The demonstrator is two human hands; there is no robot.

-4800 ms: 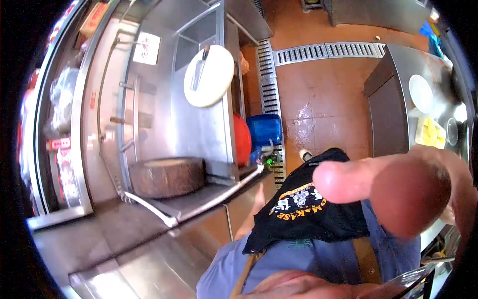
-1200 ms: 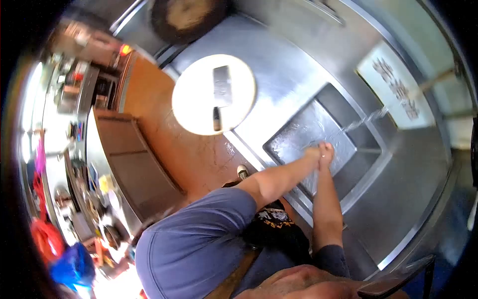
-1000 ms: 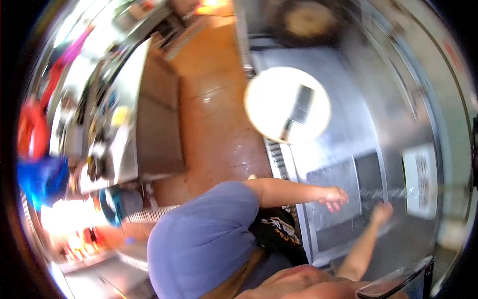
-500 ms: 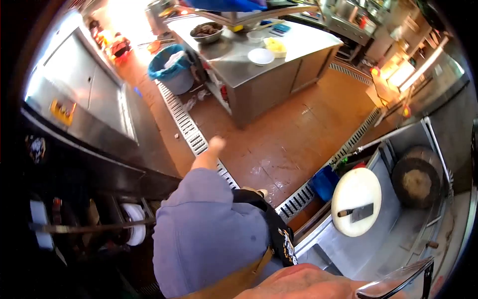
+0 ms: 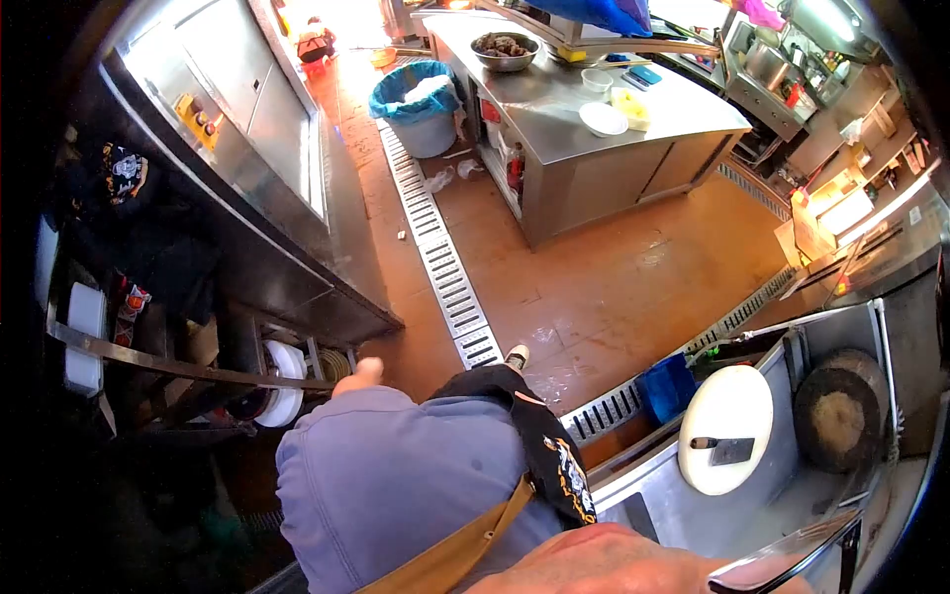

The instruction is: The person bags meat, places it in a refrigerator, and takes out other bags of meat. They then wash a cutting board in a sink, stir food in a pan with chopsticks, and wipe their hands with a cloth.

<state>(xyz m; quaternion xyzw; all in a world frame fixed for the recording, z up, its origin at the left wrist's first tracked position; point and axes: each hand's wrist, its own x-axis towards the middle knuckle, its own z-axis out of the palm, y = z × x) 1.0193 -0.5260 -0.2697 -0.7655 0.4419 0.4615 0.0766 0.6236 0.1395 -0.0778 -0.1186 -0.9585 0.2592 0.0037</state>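
My left hand (image 5: 364, 375) hangs low past the end of a grey-blue sleeve (image 5: 371, 450). Only a small part of it shows, and its fingers are too hidden to read. Close by on its left is a dark shelf rack with white round plates (image 5: 285, 386) on it. A black printed apron (image 5: 562, 470) with a brown strap (image 5: 445, 544) covers my front. One shoe (image 5: 518, 357) is on the tiled floor (image 5: 554, 297). My right hand is out of view.
A metal sink (image 5: 643, 495) on the right holds a white round board (image 5: 732, 396) with a cleaver (image 5: 730, 451) on it, and a wok (image 5: 839, 411). Ahead stand a steel counter (image 5: 564, 148) and a blue-lined bin (image 5: 426, 129). A drain grate (image 5: 435, 247) crosses the floor.
My left hand has moved down and left, closer to my body and the shelf rack. The view has shifted, so the counter, bin and sink sit farther right.
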